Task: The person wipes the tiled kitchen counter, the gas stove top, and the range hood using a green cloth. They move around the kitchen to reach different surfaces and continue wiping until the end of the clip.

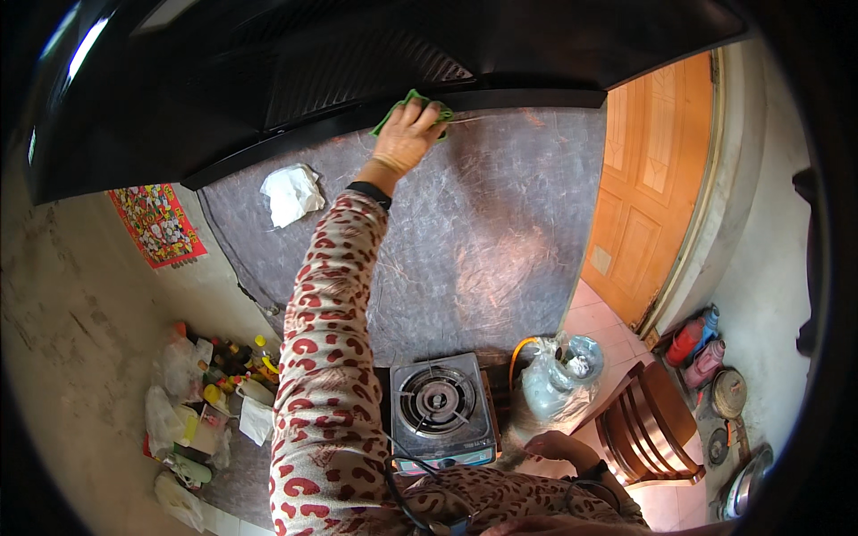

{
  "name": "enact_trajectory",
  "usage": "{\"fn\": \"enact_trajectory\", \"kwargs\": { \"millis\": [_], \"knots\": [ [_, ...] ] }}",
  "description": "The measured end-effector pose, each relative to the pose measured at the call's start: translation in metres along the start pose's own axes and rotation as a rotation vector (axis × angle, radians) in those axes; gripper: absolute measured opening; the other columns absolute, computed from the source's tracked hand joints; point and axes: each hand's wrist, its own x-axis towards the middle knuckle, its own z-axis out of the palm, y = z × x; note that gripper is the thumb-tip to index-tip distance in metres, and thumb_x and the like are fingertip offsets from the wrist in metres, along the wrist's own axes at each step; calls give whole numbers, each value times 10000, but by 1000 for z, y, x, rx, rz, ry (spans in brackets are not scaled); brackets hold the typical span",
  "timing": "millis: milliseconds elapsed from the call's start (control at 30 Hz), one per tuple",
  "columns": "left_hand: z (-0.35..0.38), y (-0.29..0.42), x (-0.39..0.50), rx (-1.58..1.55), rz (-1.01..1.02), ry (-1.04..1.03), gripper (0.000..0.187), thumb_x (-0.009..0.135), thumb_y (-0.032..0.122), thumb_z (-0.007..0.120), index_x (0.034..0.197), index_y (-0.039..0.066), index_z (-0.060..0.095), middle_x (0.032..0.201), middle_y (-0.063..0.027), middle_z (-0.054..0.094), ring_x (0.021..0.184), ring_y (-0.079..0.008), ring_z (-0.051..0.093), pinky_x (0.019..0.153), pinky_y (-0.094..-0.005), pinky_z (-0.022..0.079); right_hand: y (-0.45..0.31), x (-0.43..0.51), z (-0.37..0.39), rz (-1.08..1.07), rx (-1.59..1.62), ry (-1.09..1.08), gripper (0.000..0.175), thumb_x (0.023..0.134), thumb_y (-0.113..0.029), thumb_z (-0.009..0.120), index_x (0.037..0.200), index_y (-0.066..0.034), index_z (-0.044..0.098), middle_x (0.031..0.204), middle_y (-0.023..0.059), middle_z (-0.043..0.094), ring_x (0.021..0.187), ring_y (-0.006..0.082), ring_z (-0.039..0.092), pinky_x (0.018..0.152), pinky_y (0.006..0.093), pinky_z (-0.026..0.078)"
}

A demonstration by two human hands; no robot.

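Observation:
My left hand (407, 136) is stretched far up and presses a green cloth (442, 115) against the front lower edge of a black range hood (529, 100). The fingers lie spread over the cloth, which sticks out on both sides of them. Below, my right hand (560, 447) hangs loosely near my waist with nothing visible in it; its palm side is hidden. It is nearest to a gas stove (438, 402) with a single round burner and a gas cylinder in clear plastic (546, 385).
Crumpled white paper (292, 195) is on the dark marbled wall covering (429, 268). Bottles and plastic bags (181, 365) crowd the left. An orange hose (517, 358) runs to the cylinder. To the right are a wooden chair (647, 422), thermos flasks (685, 340) and an orange door (653, 181).

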Motion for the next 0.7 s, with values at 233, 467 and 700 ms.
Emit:
{"fn": "enact_trajectory", "kwargs": {
  "millis": [233, 467, 700],
  "knots": [
    [-36, -76, -95, 45, -101, -39, 363, 706, 139, 558, 1046, 248, 625, 1151, -22, 477, 1070, -256, 456, 898, -377, 425, -5, 5, 3, 216, 81, -38, 268, 879, -211, 547, 1044, -13, 620, 930, 117, 662, 799, 203, 658, 733, 315, 518],
    [-73, -152, -198, 165, -392, -86, 339, 688, 95, 555, 988, 236, 631, 1127, -53, 500, 1076, -297, 458, 882, -398, 420, -36, 30, 1, 196, 107, -25, 281, 885, -215, 545, 1050, 2, 613, 923, 113, 663, 795, 193, 658, 708, 301, 525],
    [-78, -253, -321, 127, -1403, 132, 360, 700, 15, 564, 1023, 159, 635, 969, -117, 576, 888, -321, 553, 784, -365, 451, -69, 66, 11, 122, 173, -91, 288, 872, -246, 547, 1010, -11, 639, 805, 87, 672, 700, 158, 646, 653, 274, 508]
  ]
}}
